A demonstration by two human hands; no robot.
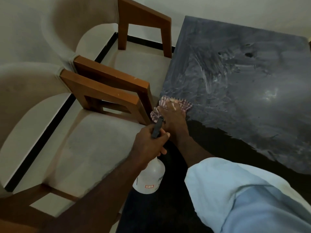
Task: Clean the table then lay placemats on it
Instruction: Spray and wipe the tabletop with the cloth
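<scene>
1. Right hand (173, 113) lies flat, pressing a striped cloth (186, 104) on the dark counter (252, 98) at its left edge, to wipe wet streaks;
2. Left hand (148, 145) grips a spray bottle (149, 177) beside the edge, likely kept ready;
3. No placemats in sight.

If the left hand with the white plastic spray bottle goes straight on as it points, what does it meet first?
Probably the right hand, which presses a pink striped cloth on the dark table; depth is unclear.
</scene>
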